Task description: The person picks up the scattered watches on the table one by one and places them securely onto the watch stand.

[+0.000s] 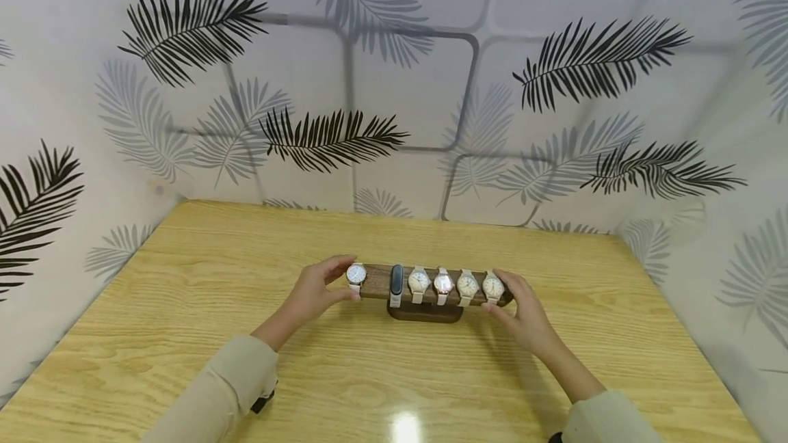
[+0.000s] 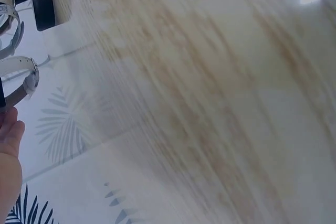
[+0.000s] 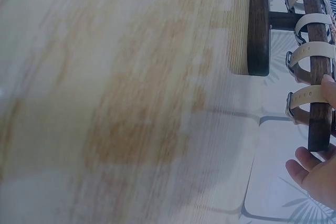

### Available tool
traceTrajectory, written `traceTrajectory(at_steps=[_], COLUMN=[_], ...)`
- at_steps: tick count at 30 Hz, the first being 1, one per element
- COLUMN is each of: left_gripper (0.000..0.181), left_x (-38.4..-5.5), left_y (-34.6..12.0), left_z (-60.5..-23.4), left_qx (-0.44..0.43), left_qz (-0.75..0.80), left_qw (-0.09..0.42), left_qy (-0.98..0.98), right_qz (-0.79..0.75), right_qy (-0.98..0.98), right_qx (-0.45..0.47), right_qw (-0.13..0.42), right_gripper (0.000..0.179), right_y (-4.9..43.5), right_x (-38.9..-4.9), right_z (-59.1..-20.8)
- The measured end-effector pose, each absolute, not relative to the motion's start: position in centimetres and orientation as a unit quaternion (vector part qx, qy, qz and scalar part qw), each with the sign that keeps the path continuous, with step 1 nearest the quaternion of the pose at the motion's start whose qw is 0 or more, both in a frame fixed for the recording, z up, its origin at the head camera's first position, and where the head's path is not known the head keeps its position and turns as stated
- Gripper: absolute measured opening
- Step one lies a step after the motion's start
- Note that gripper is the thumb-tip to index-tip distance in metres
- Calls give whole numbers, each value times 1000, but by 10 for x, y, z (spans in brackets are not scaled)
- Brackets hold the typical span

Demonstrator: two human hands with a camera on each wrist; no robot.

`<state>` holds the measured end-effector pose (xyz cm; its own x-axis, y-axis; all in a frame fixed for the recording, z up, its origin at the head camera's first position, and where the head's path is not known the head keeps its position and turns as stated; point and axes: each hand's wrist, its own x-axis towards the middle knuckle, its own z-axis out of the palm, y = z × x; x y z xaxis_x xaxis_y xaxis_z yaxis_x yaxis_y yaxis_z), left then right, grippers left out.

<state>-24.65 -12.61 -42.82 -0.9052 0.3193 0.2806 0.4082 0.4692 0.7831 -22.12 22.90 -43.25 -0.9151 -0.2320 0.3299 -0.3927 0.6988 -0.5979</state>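
Observation:
A dark wooden watch stand [image 1: 375, 282] stands on the table, its long bar raised on an oval base [image 1: 425, 313]. Around the bar sit several pale-strapped watches, among them a gold-rimmed watch [image 1: 443, 283], plus a fitness band [image 1: 397, 280] with a dark face. My left hand [image 1: 317, 292] grips the bar's left end, thumb in front and fingers behind, close against a white watch [image 1: 356, 274]. At the right end my right hand [image 1: 523, 310] holds the bar beside the last cream watch [image 1: 492, 287]; its thumb lies along the near side.
The stand rests on a yellow wood-grain table [image 1: 345, 374]. Behind it rises a wall [image 1: 406, 87] covered in a leaf pattern. A bare stretch of bar lies between the left watch and the fitness band.

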Motion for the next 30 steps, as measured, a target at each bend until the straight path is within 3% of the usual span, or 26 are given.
traceTrajectory(at_steps=[10,30], left_gripper=[58,57], left_x=[-249,-254], left_y=[-124,-118], left_z=[-429,-426], left_qx=[-260,-272], left_qz=[-433,-403], left_qw=[95,94], left_qy=[-858,-869], right_qz=[354,352], right_qy=[-912,-909], right_qx=[173,188], right_qw=[112,118], right_gripper=[60,58], right_y=[230,233], right_x=[-222,-224], right_z=[-433,-436])
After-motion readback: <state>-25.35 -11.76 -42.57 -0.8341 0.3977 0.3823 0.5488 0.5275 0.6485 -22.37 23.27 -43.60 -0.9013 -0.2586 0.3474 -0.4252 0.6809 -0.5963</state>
